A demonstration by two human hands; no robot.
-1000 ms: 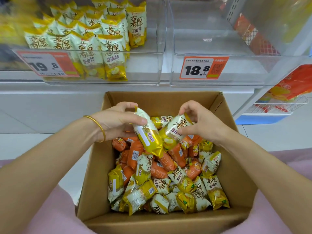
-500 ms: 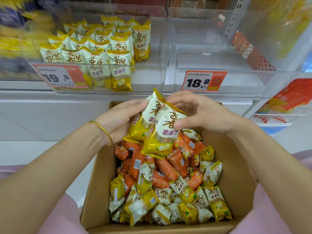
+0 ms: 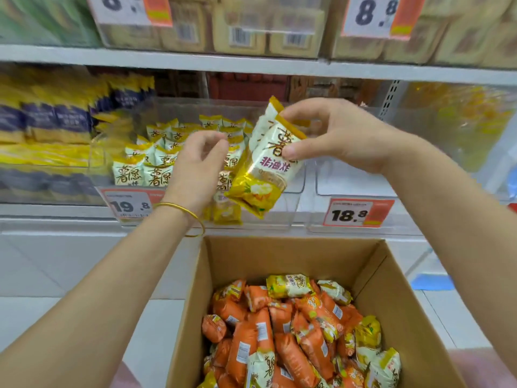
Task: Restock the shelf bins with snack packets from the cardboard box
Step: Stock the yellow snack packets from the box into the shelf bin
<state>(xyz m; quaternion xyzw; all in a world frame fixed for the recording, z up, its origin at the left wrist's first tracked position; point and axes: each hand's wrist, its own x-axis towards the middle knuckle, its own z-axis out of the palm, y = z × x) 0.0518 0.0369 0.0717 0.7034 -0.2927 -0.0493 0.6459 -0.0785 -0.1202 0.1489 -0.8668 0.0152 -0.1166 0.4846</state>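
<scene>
Right hand (image 3: 335, 137) pinches packets (image 3: 265, 169) above the box (image 3: 391, 275), by the bin (image 3: 288, 211) front; left hand (image 3: 195, 166) beside them, loose, holding nothing

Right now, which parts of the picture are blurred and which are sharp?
Head view: motion blur smears the top price tags and the purple packets at left; head view: the yellow packets in the right hand and the cardboard box are fairly sharp; head view: even light, only soft shadow inside the box.

Shop aisle: price tags (image 3: 358, 212) on stocked shelf bins (image 3: 195, 152).
</scene>
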